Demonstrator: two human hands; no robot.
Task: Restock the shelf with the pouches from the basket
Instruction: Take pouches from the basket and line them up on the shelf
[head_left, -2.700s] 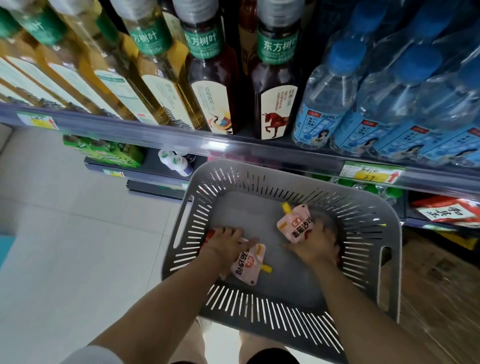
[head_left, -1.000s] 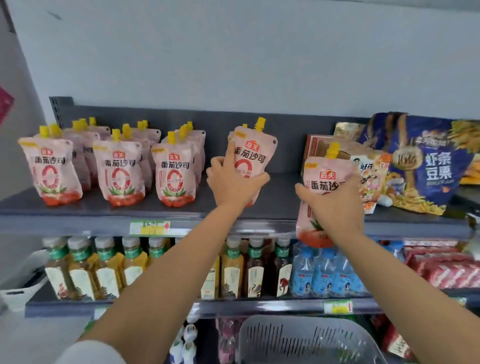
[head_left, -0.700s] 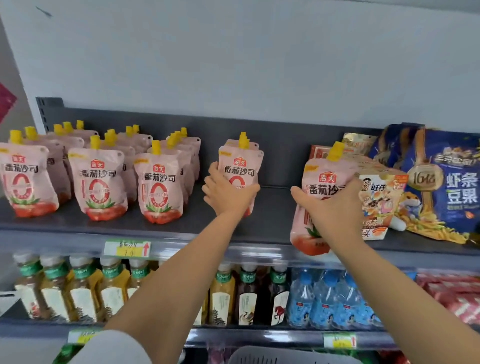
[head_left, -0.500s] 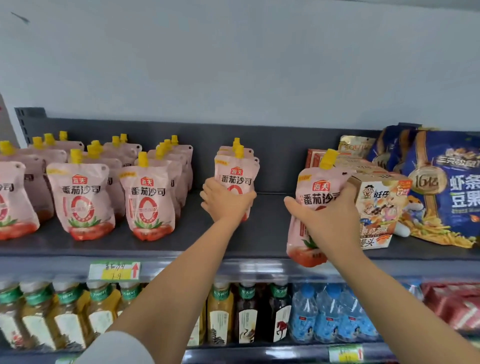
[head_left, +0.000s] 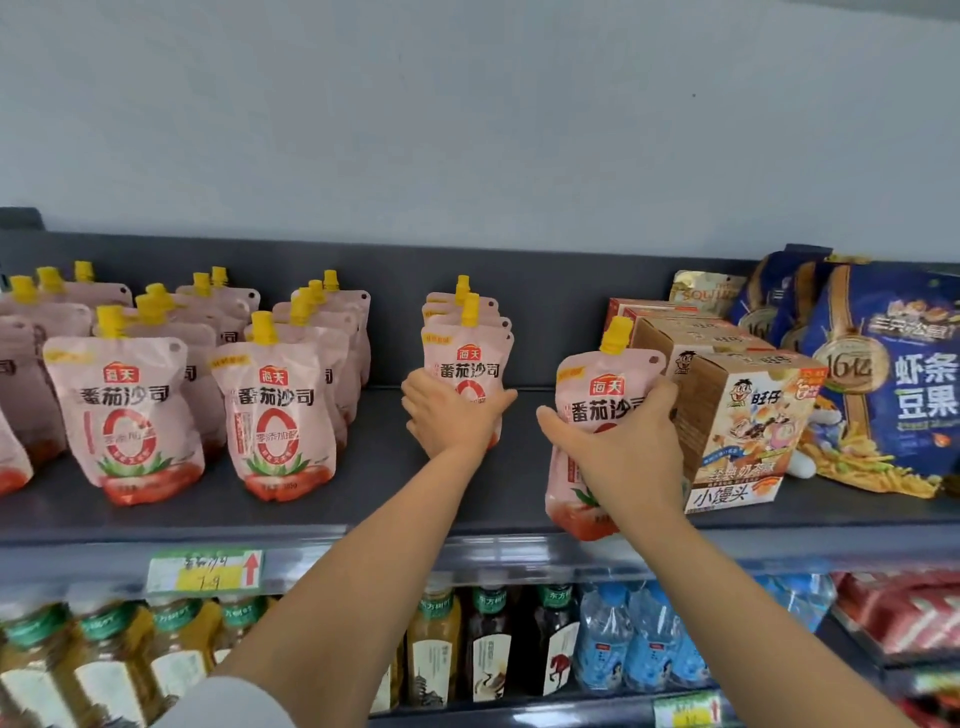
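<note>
Pink spouted pouches with yellow caps stand in rows on the dark grey top shelf (head_left: 363, 499). My left hand (head_left: 452, 415) grips one pink pouch (head_left: 467, 364) upright on the shelf, at the front of a short row of the same pouches. My right hand (head_left: 623, 447) holds a second pink pouch (head_left: 597, 395) at the shelf's front edge, its bottom hanging just over the lip, next to a cardboard snack box (head_left: 748, 431). Several more rows of pouches (head_left: 270, 410) stand at the left. The basket is out of view.
Blue snack bags (head_left: 893, 374) stand at the right of the boxes. A bare strip of shelf lies between the two hands. A price tag (head_left: 205, 569) hangs on the shelf lip. Bottles of tea (head_left: 431, 649) and water (head_left: 644, 644) fill the shelf below.
Both hands lifted a pouch each out of the basket up to the top shelf. Over the last second the left pouch has settled upright behind my hand; the right pouch barely moved.
</note>
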